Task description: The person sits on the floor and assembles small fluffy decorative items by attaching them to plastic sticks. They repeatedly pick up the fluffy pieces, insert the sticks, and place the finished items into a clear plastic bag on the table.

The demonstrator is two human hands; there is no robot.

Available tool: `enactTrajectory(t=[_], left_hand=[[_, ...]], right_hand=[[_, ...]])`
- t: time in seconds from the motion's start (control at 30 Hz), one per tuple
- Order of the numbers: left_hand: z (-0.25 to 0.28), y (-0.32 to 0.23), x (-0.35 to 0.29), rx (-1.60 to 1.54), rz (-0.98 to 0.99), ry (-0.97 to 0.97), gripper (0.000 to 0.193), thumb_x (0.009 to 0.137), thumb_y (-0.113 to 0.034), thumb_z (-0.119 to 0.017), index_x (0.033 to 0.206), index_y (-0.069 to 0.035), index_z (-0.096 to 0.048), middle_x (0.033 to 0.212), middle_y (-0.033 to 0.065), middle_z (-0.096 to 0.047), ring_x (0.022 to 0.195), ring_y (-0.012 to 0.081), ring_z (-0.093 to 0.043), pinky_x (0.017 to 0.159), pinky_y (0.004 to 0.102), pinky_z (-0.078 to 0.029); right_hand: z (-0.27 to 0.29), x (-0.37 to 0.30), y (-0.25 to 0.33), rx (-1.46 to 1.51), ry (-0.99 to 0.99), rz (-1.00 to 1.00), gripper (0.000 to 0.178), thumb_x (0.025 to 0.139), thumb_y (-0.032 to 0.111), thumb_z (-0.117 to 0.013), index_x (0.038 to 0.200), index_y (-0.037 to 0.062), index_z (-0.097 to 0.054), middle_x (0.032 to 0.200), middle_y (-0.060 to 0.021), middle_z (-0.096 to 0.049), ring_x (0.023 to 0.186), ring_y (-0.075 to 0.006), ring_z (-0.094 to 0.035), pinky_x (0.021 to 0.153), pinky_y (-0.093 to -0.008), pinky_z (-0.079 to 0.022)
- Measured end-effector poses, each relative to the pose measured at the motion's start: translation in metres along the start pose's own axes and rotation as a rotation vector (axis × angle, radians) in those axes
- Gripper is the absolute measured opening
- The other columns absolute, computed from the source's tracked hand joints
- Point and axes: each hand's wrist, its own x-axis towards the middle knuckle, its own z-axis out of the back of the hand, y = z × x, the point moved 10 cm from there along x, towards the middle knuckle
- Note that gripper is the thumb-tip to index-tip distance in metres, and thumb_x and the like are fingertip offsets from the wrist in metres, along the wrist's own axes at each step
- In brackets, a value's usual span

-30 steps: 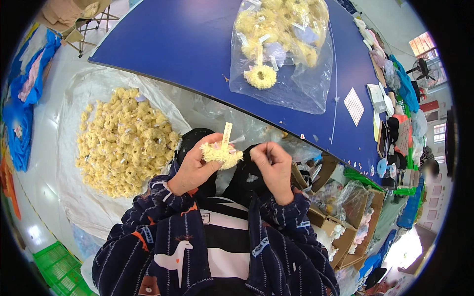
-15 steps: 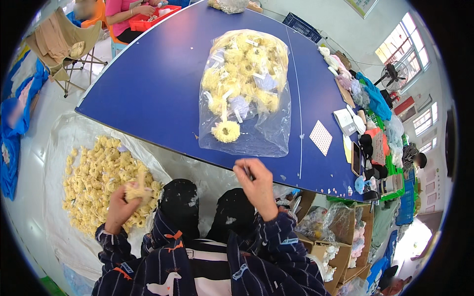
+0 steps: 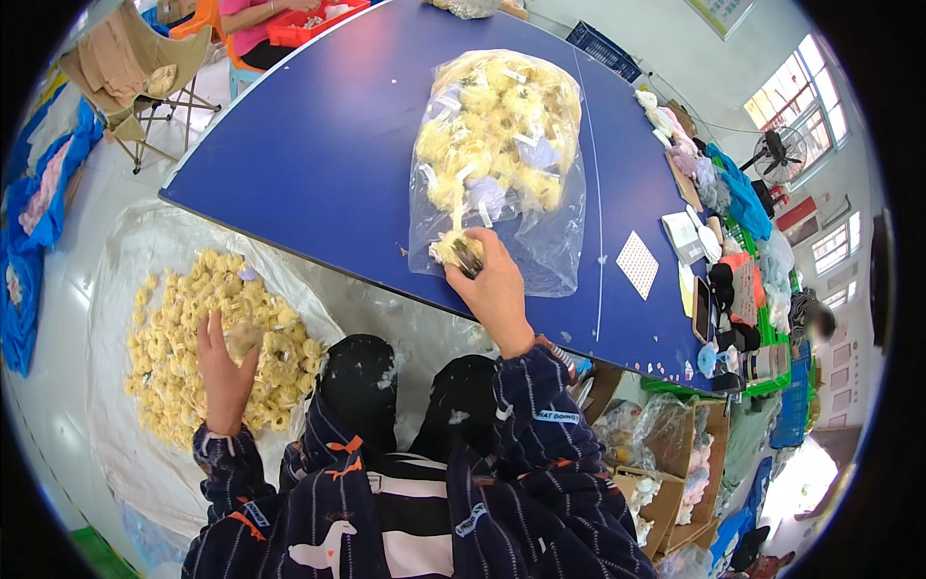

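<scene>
My left hand (image 3: 226, 374) is over the heap of yellow fluffy pieces (image 3: 183, 357) on the left, its fingers spread. A blurred yellow fluffy piece (image 3: 244, 338) is by its fingertips, apparently out of the grip. My right hand (image 3: 497, 294) reaches over the table's near edge, closed around a small dark metal tool (image 3: 469, 259), perhaps thread snips. Its fingertips are at a single yellow fluffy ring (image 3: 446, 247) with a pale strip, lying on the clear plastic bag (image 3: 550, 275). Inside that bag are many similar yellow pieces (image 3: 502, 106) with white tags.
The blue table (image 3: 309, 174) curves in front of me. On its right are a dotted card (image 3: 638, 265), a phone (image 3: 701, 311) and a notebook (image 3: 681, 237). Cardboard boxes (image 3: 699, 482) stand below right. A person (image 3: 249, 24) sits by a red tray (image 3: 313, 24) at the far left.
My left hand has opened and moved up over the heap, letting go of the yellow piece it held. My right hand has moved forward to the fluffy ring on the bag.
</scene>
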Motion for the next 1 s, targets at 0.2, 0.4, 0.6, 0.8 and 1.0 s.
enactTrajectory(t=[0.2,0.4,0.6,0.8,1.0], left_hand=[[-0.087,-0.139,-0.043,-1.142,0.08,0.57,0.054,0.08,-0.002,-0.062,0.128,0.001,-0.039,0.122,0.0134,-0.047,0.115,0.0193,-0.047,0.088,0.031,-0.045],[-0.108,-0.17,-0.062,-1.448,0.233,0.581,0.046,0.085,-0.001,-0.056,0.127,0.002,-0.039,0.112,0.0058,-0.053,0.099,0.0112,-0.053,0.087,0.0248,-0.043],[-0.105,-0.162,-0.064,-1.503,0.242,0.671,0.037,0.085,0.0,-0.054,0.12,0.001,-0.044,0.115,0.0073,-0.054,0.104,0.0124,-0.053,0.09,0.0274,-0.042],[-0.113,-0.165,-0.068,-1.447,0.116,0.747,0.032,0.086,-0.001,-0.054,0.117,-0.003,-0.047,0.126,0.0134,-0.048,0.11,0.0162,-0.051,0.092,0.0302,-0.043],[-0.123,-0.156,-0.079,-1.354,0.171,0.815,0.036,0.084,0.001,-0.056,0.119,-0.002,-0.046,0.118,0.0092,-0.053,0.103,0.013,-0.053,0.087,0.0276,-0.044]], right_hand=[[-0.001,-0.07,0.018,0.619,0.044,-0.257,0.047,0.072,0.007,-0.071,0.112,0.0015,-0.046,0.098,-0.0106,-0.059,0.086,-0.0136,-0.059,0.069,-0.025,-0.048],[-0.006,-0.127,0.054,0.406,0.095,-0.011,0.053,0.066,0.008,-0.074,0.114,0.0038,-0.049,0.113,-0.017,-0.055,0.089,-0.0253,-0.062,0.064,-0.0273,-0.051],[-0.021,-0.149,0.019,0.889,0.281,-0.372,0.041,0.077,0.004,-0.067,0.114,-0.0002,-0.05,0.102,-0.005,-0.056,0.082,-0.0066,-0.053,0.066,-0.0193,-0.044],[-0.026,-0.146,0.02,0.952,0.345,-0.417,0.021,0.084,0.006,-0.06,0.103,-0.002,-0.056,0.091,-0.0005,-0.055,0.074,-0.0036,-0.048,0.062,-0.018,-0.039],[-0.011,-0.142,0.027,0.7,0.207,-0.196,0.013,0.08,0.003,-0.064,0.088,0.0011,-0.054,0.08,-0.0033,-0.054,0.063,-0.0061,-0.048,0.055,-0.0198,-0.039]])
